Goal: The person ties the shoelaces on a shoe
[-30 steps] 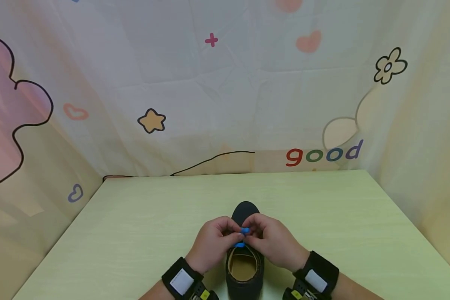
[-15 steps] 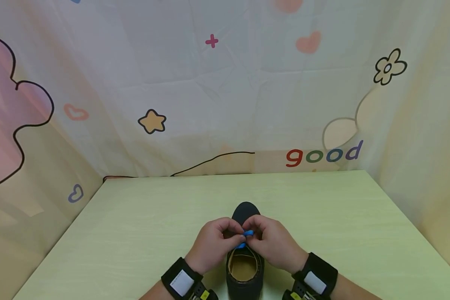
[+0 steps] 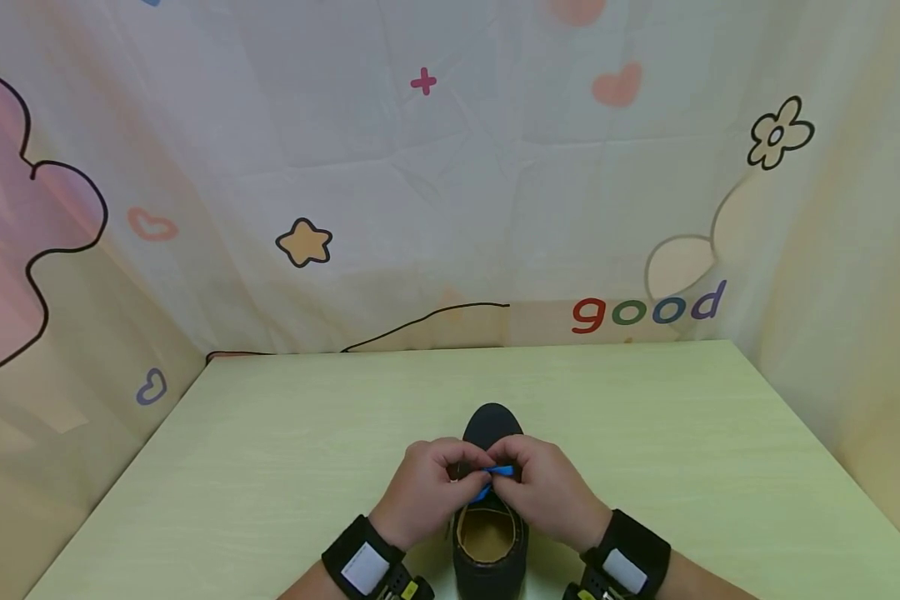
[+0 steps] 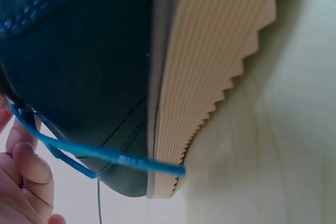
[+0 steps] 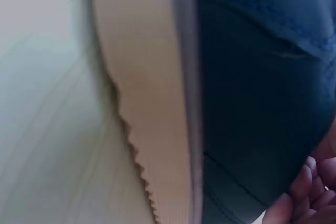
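Observation:
A dark shoe (image 3: 490, 575) stands on the table, its toe pointing away from me and its tan lining showing through the opening. Over its tongue both hands meet at a bright blue shoelace (image 3: 502, 471). My left hand (image 3: 423, 483) pinches the lace between thumb and fingers from the left side. From the right, my right hand (image 3: 558, 487) pinches it too, with a short blue piece showing between its thumb and forefinger. The left wrist view shows a blue lace loop and an end (image 4: 152, 166) hanging beside the shoe's upper. The knot area is mostly hidden by the fingers.
The shoe's thick tan ridged sole (image 5: 152, 77) rests on the pale green table (image 3: 285, 442). A printed curtain (image 3: 450, 192) hangs behind the table and along both sides. Each wrist wears a black band with a small camera.
The blue lace piece between the hands has shifted slightly right and toward me, going from a small bunch to a flatter strip. Both hands have drawn a little nearer to me.

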Demonstrator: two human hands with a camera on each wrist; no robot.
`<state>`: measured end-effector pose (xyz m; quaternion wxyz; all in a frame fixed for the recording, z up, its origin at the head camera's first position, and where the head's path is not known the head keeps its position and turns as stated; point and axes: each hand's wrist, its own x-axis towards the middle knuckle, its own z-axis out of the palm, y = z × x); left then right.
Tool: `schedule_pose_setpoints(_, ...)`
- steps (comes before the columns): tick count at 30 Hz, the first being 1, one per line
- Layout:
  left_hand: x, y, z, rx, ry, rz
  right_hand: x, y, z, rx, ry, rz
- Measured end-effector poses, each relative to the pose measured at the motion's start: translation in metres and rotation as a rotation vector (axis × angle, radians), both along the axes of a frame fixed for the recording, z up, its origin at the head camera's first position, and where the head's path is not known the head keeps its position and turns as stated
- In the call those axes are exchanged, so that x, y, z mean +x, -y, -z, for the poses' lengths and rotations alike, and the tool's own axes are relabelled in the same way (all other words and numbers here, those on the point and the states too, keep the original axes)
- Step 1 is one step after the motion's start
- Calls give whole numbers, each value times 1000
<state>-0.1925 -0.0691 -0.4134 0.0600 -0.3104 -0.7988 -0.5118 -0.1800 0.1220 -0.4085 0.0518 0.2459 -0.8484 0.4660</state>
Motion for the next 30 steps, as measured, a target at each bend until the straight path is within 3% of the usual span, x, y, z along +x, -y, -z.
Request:
schedule_pose_setpoints(15,-2,1,-1,-39,-7,5,1,3,6,-38,-23,58)
schedule_pose_setpoints(19,-1,1,-3,-38,-13,14,2,4,6,-57,-27,38)
schedule_pose_setpoints(25,1,1,-5,-34,-30,13,0,3,9,16,-148,12)
schedule_pose_setpoints(30,1,2,-4,-37,-29,11,-2,0,7,50,-118,-20)
